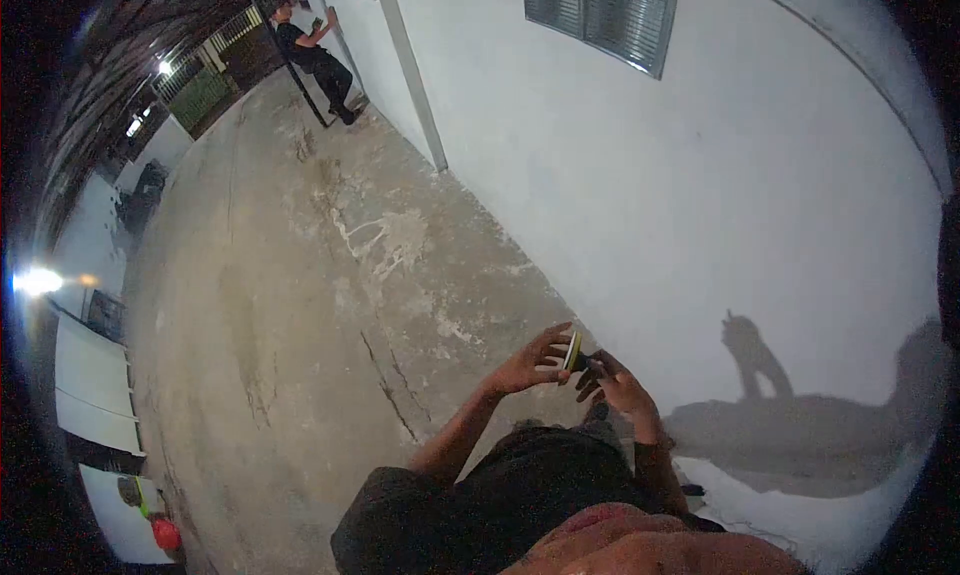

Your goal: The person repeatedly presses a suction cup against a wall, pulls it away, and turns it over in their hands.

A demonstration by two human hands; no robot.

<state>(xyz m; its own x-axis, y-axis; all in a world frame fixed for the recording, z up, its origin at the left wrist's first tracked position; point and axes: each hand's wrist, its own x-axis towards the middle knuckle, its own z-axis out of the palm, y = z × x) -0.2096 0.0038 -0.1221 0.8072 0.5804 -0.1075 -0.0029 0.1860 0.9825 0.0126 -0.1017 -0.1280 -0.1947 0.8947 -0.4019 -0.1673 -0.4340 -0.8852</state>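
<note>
In front of my dark shirt, both hands are raised around a small round pad (574, 351) with a pale face, a yellowish edge and a dark handle. My left hand (534, 363) is on the pad's left side, its fingers spread and curved around the edge. On the other side my right hand (618, 383) has its fingers wrapped round the dark handle. The pad stands on edge between the hands, close to the foot of the white wall (620, 195).
Another person (318, 60) in dark clothes stands by the wall at the upper left, one arm raised to it. A louvred window (600, 17) is high on the wall. Cracked concrete floor (290, 275) stretches left. A red object (166, 534) lies at the lower left.
</note>
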